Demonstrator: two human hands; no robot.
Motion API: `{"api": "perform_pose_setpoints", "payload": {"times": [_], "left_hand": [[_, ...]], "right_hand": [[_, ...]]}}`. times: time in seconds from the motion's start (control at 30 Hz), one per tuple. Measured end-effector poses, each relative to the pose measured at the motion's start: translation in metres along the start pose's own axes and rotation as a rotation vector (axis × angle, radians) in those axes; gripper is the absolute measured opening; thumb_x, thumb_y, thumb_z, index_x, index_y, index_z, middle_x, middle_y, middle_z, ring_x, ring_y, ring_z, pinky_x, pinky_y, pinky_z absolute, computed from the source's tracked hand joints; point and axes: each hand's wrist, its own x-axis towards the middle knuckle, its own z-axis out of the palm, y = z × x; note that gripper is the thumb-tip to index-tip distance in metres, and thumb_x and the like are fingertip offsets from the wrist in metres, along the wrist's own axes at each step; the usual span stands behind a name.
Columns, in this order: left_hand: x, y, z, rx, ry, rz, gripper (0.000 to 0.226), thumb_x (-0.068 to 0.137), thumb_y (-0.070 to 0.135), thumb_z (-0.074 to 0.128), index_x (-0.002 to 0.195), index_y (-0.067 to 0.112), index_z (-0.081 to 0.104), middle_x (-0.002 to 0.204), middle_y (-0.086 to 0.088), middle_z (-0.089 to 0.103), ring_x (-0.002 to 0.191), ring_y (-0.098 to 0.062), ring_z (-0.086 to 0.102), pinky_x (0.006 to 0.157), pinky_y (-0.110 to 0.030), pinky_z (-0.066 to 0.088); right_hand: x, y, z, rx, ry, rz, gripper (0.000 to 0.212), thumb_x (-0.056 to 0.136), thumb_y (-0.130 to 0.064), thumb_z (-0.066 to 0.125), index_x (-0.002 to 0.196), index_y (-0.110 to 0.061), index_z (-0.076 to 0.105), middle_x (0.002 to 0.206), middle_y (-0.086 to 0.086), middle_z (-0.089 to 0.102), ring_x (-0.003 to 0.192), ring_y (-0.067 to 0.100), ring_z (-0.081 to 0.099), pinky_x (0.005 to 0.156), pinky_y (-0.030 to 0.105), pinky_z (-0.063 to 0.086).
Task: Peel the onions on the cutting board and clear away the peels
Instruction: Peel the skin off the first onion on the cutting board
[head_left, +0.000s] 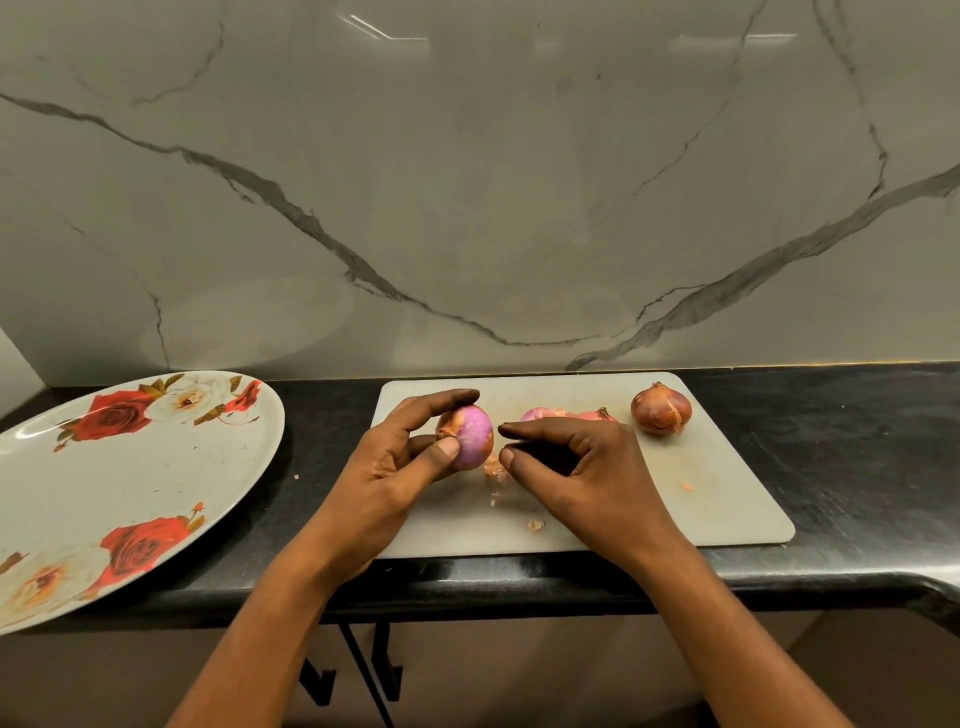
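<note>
– Onion in hand, is it? Where exactly?

– Yes. That onion (470, 437) is lifted just above the cutting board (727, 509), over its left half. My left grip (395, 467) has closed on it, thumb and forefinger curled round it. Most of it shows bare purple, with a tab of dry brown skin clinging where my thumb sits.

– And your other one?

– My right grip (576, 467) hangs over the board's middle, just right of the onion. Its thumb and forefinger bend toward each other with a gap between them, and I can see nothing held there.

– The rest?

– Two pinkish onions (540, 414) lie toward the board's far edge, half hidden behind my right grip; they look peeled. An unpeeled onion (661, 408) sits near the far right corner. Peel scraps (535, 525) dot the board, and a stray scrap (296, 476) lies off its left edge on the bench (857, 467). A flowered plate (156, 467) stands further left of the board.

– What could go wrong?

– Bare flesh is slick, I reckon. A hard tug at that last tab could squirt the onion out of my left grip and send it rolling off the board's near edge. Brittle skin may also tear into crumbs, scatter beyond the board and get missed when I clear up.
</note>
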Motion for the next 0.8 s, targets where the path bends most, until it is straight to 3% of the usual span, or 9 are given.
{"api": "perform_pose_setpoints", "payload": {"times": [0.1,0.3,0.47,0.8], "left_hand": [[0.0002,0.0000,0.0013,0.064,-0.017,0.001,0.044,0.106,0.002,0.054,0.145,0.021,0.059,0.143,-0.006,0.059,0.121,-0.025,0.070,0.109,-0.039,0.055],[0.0009,0.0007,0.0011,0.141,-0.045,0.008,0.044,0.106,0.008,0.057,0.145,0.028,0.060,0.142,0.007,0.059,0.125,-0.024,0.067,0.110,-0.046,0.053],[0.0001,0.0024,0.0009,0.124,-0.053,0.001,0.044,0.106,0.005,0.056,0.145,0.025,0.060,0.143,0.003,0.060,0.124,-0.024,0.069,0.111,-0.043,0.053],[0.0006,0.0005,-0.0012,0.150,-0.054,0.019,0.045,0.105,0.009,0.058,0.146,0.028,0.059,0.145,0.005,0.058,0.128,-0.025,0.066,0.111,-0.043,0.052]], "right_hand": [[0.0000,-0.0019,0.0005,0.080,-0.053,-0.007,0.033,0.091,-0.019,0.084,0.123,-0.017,0.079,0.107,-0.011,0.080,0.098,0.001,0.077,0.089,0.025,0.062],[0.0008,0.0000,-0.0014,0.094,-0.109,-0.007,0.024,0.093,-0.015,0.082,0.116,-0.021,0.083,0.093,-0.012,0.081,0.090,0.008,0.077,0.080,0.020,0.058],[0.0018,0.0027,-0.0025,0.154,-0.063,0.043,0.018,0.095,-0.007,0.076,0.106,-0.019,0.085,0.089,-0.007,0.082,0.085,0.016,0.080,0.080,0.046,0.066],[-0.0005,-0.0009,-0.0007,0.063,-0.084,-0.009,0.010,0.092,-0.024,0.083,0.102,-0.024,0.086,0.085,-0.012,0.081,0.080,0.015,0.077,0.072,0.043,0.063]]}}
